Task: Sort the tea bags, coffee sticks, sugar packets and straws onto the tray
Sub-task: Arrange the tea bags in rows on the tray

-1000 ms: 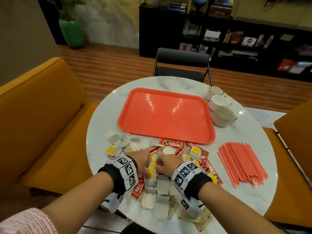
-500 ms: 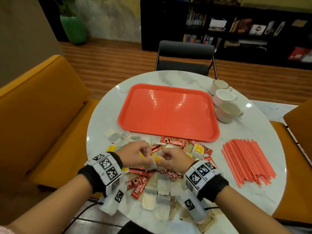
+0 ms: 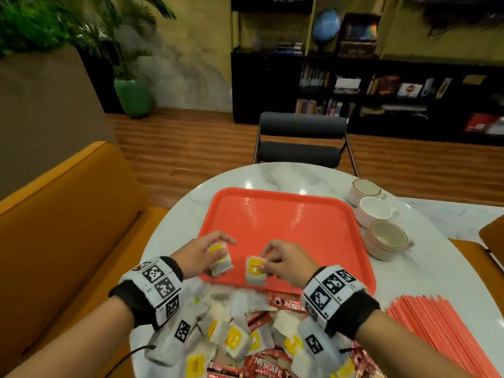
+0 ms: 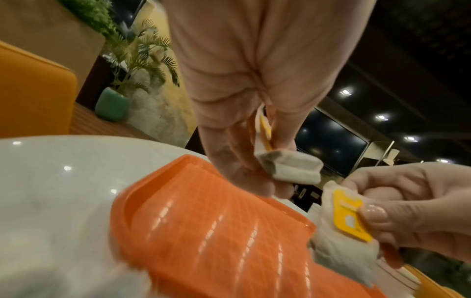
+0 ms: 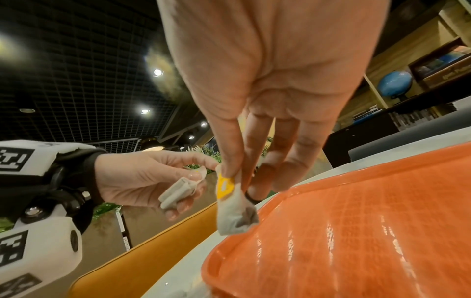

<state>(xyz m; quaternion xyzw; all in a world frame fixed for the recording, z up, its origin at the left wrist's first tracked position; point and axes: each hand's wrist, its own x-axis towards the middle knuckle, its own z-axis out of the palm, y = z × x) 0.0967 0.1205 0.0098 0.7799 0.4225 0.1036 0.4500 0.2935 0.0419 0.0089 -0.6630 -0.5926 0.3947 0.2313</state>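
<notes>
Holding one tea bag per hand: I have lifted my left hand (image 3: 200, 253) and right hand (image 3: 283, 261) from the 6 o'clock pile (image 3: 240, 336); both now pinch bags above the tray (image 3: 300, 222), whose bed is bare at 12 o'clock. First placement follows.

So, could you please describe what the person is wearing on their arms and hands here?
Both hands are bare, with no gloves. The left wrist and right wrist each carry a black band under a white block printed with square black-and-white marker codes. Further white marker-coded blocks hang below each wrist, and thin black cords trail from them. The fingernails look glossy and pale. No sleeves show on the forearms.
</notes>
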